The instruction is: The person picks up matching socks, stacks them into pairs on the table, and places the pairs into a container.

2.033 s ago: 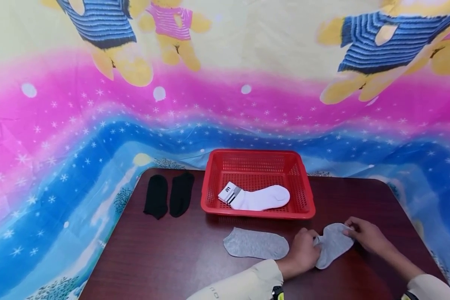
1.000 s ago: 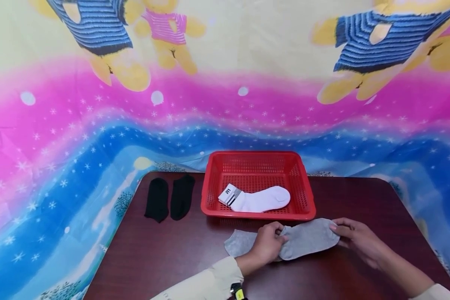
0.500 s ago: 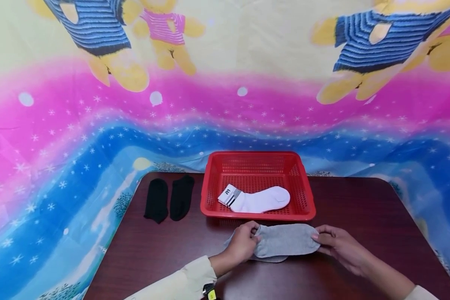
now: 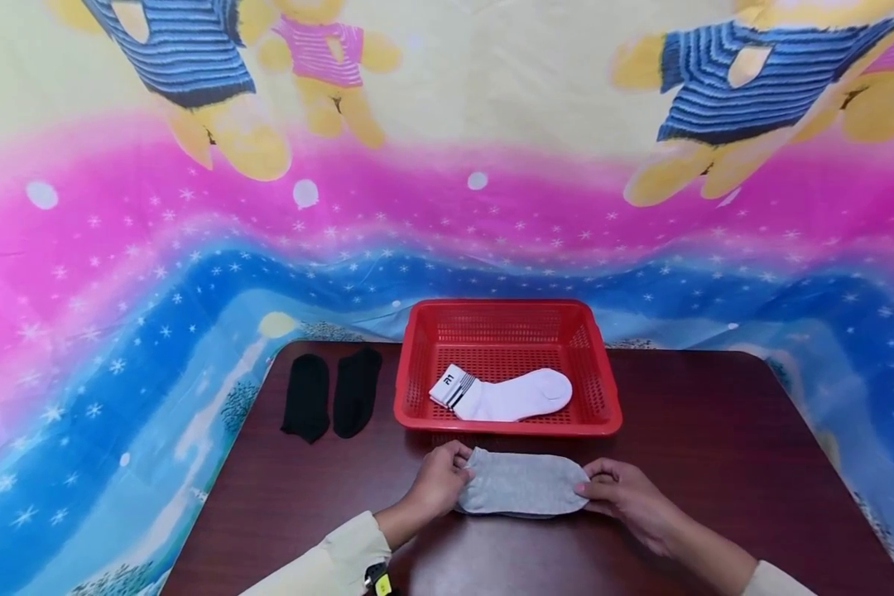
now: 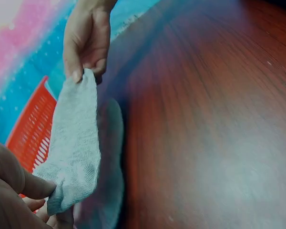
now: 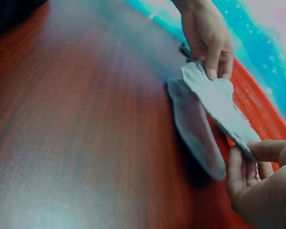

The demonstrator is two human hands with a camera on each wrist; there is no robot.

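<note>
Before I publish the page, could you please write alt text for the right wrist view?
A left hand and a right hand pinch opposite ends of a gray sock, held over a table where a second sock lies. At right, a red basket is partly hidden by the hands and held sock.

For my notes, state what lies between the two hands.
A gray ankle sock, pinched at both ends, above a second sock; the left wrist view shows this.

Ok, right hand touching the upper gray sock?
Touching: the right wrist view shows the right hand pinching the upper gray sock between thumb and fingers.
</note>
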